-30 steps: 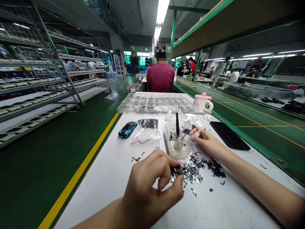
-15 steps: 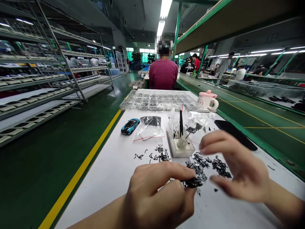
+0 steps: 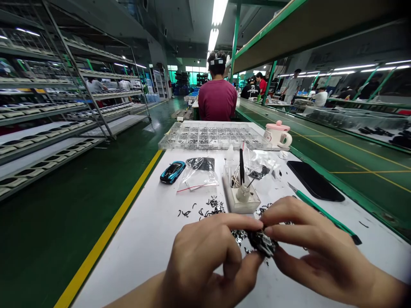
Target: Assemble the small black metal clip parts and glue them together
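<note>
Black and glossy with silvery glints, a small, uneven part (image 3: 262, 244) is pinched by both hands (image 3: 208, 252) (image 3: 324, 252).

Fingers (image 3: 245, 221) partly hide the small glossy black part (image 3: 261, 243); tiny dark pieces (image 3: 203, 140) in the clear plastic compartment tray (image 3: 192, 147) are too small to identify.

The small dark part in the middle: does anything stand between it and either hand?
Nothing visible does: the left hand and the right hand both have fingers at the small dark part. The loose black pieces lie on the white tabletop, not between part and fingers.
</note>
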`<state>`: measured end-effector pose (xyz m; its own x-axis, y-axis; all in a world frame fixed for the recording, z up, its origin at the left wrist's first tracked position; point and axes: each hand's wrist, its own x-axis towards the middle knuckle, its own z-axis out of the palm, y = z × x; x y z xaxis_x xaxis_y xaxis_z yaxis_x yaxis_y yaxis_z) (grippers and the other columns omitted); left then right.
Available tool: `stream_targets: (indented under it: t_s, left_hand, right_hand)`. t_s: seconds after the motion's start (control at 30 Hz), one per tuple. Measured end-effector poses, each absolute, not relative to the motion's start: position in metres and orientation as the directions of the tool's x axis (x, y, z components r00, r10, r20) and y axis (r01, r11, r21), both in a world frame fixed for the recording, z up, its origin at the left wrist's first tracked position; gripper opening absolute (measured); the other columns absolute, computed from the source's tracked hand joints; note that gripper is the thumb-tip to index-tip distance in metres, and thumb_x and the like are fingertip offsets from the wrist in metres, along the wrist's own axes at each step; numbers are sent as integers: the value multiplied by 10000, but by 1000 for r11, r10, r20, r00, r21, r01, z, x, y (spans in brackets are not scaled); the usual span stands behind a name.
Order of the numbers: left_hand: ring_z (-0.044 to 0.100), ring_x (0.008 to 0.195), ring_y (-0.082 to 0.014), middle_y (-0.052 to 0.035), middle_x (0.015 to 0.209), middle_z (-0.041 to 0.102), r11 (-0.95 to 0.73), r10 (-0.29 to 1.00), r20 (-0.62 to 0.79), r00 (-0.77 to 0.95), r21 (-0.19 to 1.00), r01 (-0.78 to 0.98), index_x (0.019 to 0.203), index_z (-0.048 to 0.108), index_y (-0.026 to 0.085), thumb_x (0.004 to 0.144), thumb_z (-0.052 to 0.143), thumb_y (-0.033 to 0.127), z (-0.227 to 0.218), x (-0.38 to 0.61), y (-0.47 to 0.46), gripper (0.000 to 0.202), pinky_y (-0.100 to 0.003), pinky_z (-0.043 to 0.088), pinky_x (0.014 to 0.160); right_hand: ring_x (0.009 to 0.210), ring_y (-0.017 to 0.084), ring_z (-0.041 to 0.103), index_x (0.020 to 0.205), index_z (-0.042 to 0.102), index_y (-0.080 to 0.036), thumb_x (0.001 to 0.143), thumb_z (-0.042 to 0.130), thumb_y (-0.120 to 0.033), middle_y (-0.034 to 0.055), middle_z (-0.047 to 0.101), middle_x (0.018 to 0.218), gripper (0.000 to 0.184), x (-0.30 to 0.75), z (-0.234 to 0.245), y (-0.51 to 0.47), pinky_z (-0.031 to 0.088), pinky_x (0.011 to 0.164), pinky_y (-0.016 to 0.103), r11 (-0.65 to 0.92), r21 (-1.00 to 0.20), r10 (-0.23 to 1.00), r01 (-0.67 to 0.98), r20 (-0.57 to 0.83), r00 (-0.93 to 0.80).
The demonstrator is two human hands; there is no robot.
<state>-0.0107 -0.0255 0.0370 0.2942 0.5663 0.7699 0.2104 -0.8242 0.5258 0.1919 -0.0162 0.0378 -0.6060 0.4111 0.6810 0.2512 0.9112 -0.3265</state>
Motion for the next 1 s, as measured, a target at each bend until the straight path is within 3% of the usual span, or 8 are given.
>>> stream_targets:
  t_s: [0.13, 0.3, 0.37, 0.5, 0.6, 0.7, 0.83, 1.0]
  left_hand:
    - [655, 994, -174, -33, 1072, 671, -723, 683, 675, 278, 680, 124, 807, 427, 228, 715, 708, 66, 28, -8, -26, 337, -233, 567, 843]
    - [626, 1035, -139, -17, 1093, 637, -718, 680, 667, 305, 690, 92, 931, 465, 236, 717, 723, 65, 24, -8, -23, 377, -163, 507, 892]
    - [622, 1042, -127, -7, 1099, 631, -711, 688, 663, 297, 697, 92, 934, 465, 238, 735, 659, 16, 25, -8, -23, 356, -150, 502, 893]
    - [618, 1034, -99, 26, 1053, 631, -686, 716, 645, 267, 720, 102, 941, 462, 250, 747, 613, 12, 23, -6, -24, 342, -107, 504, 851]
    - [626, 983, -72, 39, 1058, 640, -664, 739, 618, 268, 735, 138, 942, 469, 251, 739, 604, 4, 22, -5, -25, 347, -80, 497, 815]
    - [634, 949, -62, 44, 1080, 648, -634, 765, 584, 273, 758, 155, 949, 476, 252, 733, 594, -6, 24, -4, -25, 356, -83, 497, 813]
    - [635, 1002, -87, 43, 1069, 651, -611, 776, 557, 296, 780, 134, 946, 473, 257, 723, 611, 13, 28, -5, -26, 358, -98, 509, 818]
    - [639, 1013, -97, 37, 1030, 651, -626, 766, 572, 293, 769, 133, 956, 478, 261, 725, 608, 24, 27, -6, -24, 355, -95, 512, 808]
  right_hand:
    - [894, 200, 497, 1031, 524, -154, 790, 515, 22, 89, 524, 1023, 299, 194, 37, -18, 493, 717, 347, 912, -123, 364, 391, 683, -633]
    - [909, 209, 493, 1009, 555, -124, 830, 500, 3, 108, 543, 1041, 226, 194, 37, -15, 466, 730, 344, 892, 73, 290, 446, 664, -689]
    - [887, 218, 513, 1069, 531, -130, 822, 518, -5, 114, 576, 1030, 277, 196, 40, -14, 468, 724, 363, 898, 74, 288, 434, 647, -706]
    - [844, 218, 569, 1183, 484, -195, 786, 568, -48, 86, 617, 1012, 432, 204, 53, -11, 487, 694, 364, 890, -144, 422, 434, 624, -658]
    - [842, 250, 557, 1122, 523, -263, 769, 597, -101, 72, 572, 942, 396, 215, 59, -2, 470, 723, 410, 773, -342, 548, 535, 784, -290]
    - [938, 310, 517, 1162, 405, -345, 778, 635, -262, 80, 465, 1070, 456, 234, 57, 18, 437, 805, 499, 610, -464, 611, 642, 792, -8]
    - [1111, 376, 453, 1258, 252, -350, 701, 695, -464, 114, 432, 1205, 720, 270, 42, 49, 393, 899, 564, 367, -577, 884, 730, 460, -82]
    - [1109, 337, 525, 1195, 440, -297, 668, 696, -543, 95, 572, 1184, 635, 290, 24, 68, 483, 868, 447, 174, -697, 978, 696, 37, -207]
